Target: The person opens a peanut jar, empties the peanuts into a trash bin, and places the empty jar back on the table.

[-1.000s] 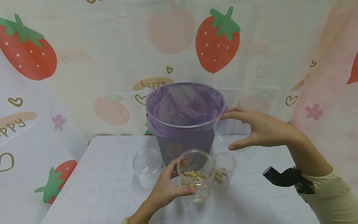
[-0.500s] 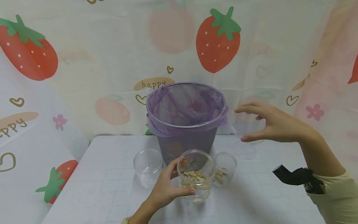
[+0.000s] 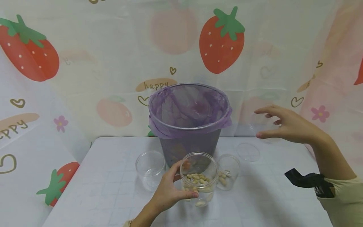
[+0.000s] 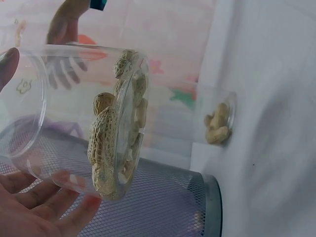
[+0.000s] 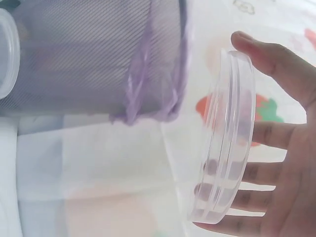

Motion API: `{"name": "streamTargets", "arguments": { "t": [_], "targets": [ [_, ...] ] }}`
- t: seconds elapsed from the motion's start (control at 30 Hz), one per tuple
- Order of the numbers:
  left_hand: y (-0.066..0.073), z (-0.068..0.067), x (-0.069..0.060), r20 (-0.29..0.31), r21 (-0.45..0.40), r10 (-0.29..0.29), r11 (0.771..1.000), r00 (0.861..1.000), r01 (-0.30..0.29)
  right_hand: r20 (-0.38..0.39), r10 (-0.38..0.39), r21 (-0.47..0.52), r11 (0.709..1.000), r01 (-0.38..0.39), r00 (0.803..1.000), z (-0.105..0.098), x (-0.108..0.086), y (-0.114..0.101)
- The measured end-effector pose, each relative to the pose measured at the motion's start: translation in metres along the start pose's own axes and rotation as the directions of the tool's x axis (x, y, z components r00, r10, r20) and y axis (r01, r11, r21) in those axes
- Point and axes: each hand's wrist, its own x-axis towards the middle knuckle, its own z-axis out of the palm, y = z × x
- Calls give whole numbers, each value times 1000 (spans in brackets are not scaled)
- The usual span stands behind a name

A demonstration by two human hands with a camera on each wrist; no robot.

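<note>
My left hand (image 3: 171, 192) grips a clear plastic jar (image 3: 202, 189) low over the table, its top uncovered. Peanuts (image 4: 103, 138) in shell lie at the bottom of this jar. My right hand (image 3: 295, 126) holds a clear round lid (image 5: 229, 133) by its rim, between thumb and fingers, raised above the table right of the bin. In the head view that lid is very faint. A smaller clear jar (image 3: 233, 171) with several peanuts stands just right of the gripped jar. Left of my left hand stands another clear jar (image 3: 149, 170), seemingly without contents.
Behind the jars rises a mesh bin (image 3: 193, 145) with a purple liner bag (image 3: 158, 126) folded over its rim. A second clear lid (image 3: 248, 152) lies flat on the white table (image 3: 107, 183), toward the back right. A strawberry-printed curtain (image 3: 113, 47) hangs behind.
My right hand has moved to the right, away from the bin's rim, taking the lid along. My left hand and its jar have stayed in place.
</note>
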Motion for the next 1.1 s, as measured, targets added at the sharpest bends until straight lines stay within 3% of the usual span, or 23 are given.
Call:
{"name": "streamTargets", "arguments": {
  "t": [0.17, 0.37, 1.1],
  "targets": [
    [-1, 0, -1, 6, 0, 5, 1000, 1000, -5, 10, 99, -8, 995, -99, 995, 0, 1, 23],
    [-1, 0, -1, 6, 3, 7, 1000, 1000, -7, 15, 224, 8, 975, -224, 975, 0, 4, 46],
    [-3, -1, 0, 2, 10, 5, 1000, 1000, -5, -43, 366, -48, 928, -368, 929, 30, 12, 128]
  ]
}}
